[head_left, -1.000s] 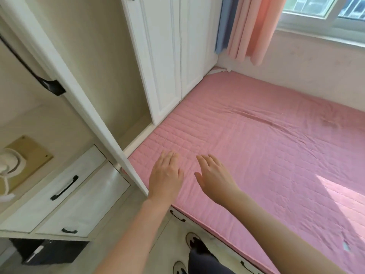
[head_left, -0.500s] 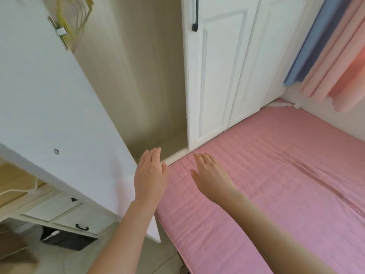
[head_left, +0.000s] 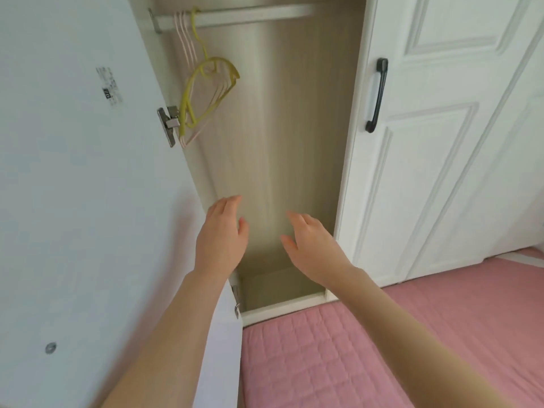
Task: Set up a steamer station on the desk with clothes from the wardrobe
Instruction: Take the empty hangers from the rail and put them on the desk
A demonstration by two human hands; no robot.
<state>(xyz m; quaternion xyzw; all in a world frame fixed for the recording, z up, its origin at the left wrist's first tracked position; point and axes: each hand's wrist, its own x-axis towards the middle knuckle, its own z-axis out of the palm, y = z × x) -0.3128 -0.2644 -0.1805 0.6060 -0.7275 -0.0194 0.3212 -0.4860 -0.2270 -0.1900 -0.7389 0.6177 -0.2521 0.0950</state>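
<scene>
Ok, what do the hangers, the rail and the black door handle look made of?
Yellow hanger: probably plastic or plastic-coated wire; thin, bright and slightly glossy.
Pink hangers: the same look, thin pale rods.
Rail: smooth and pale, perhaps painted or coated metal; the look leaves it open.
Handle: seemingly metal with a dark matte finish and a soft highlight along the bar.

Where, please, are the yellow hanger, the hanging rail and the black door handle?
yellow hanger (head_left: pixel 185 103): head view, its left arm.
hanging rail (head_left: pixel 250 15): head view, middle of the bar.
black door handle (head_left: pixel 377 95): head view, middle of the grip.
</scene>
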